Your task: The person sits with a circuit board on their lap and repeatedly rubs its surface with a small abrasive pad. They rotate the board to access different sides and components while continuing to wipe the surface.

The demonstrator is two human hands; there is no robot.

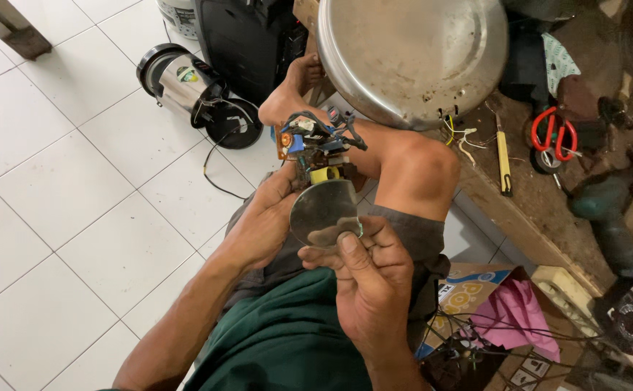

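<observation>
Sitting with one bare knee (418, 170) raised, the person holds a small electrical assembly (316, 148) in front of it, a cluster of orange circuit board, dark wires and a yellow coil fixed to a round metal disc (322, 211). The left hand (262, 221) is curled around the disc's far edge, fingers closed behind it and thumb up toward the board. The right hand (363, 279) is closed on the disc's near rim, thumb pressed flat onto the metal and fingers folded beneath. The assembly sits just left of the knee, above the lap and the green shirt (287, 340).

Beyond the knee a large upturned steel pan (411, 58) rests on the edge of a worn wooden workbench (534, 195). To the knee's right on that bench lie a yellow-handled screwdriver (503, 163) and red-handled scissors (552, 134). Well to the knee's left, a steel canister with a black base (179, 80) lies on its side on the white tiled floor (56, 195), its black cord trailing toward the person. Below the knee, a cardboard box (476, 289) holds a pink cloth (516, 311) and tangled wires.
</observation>
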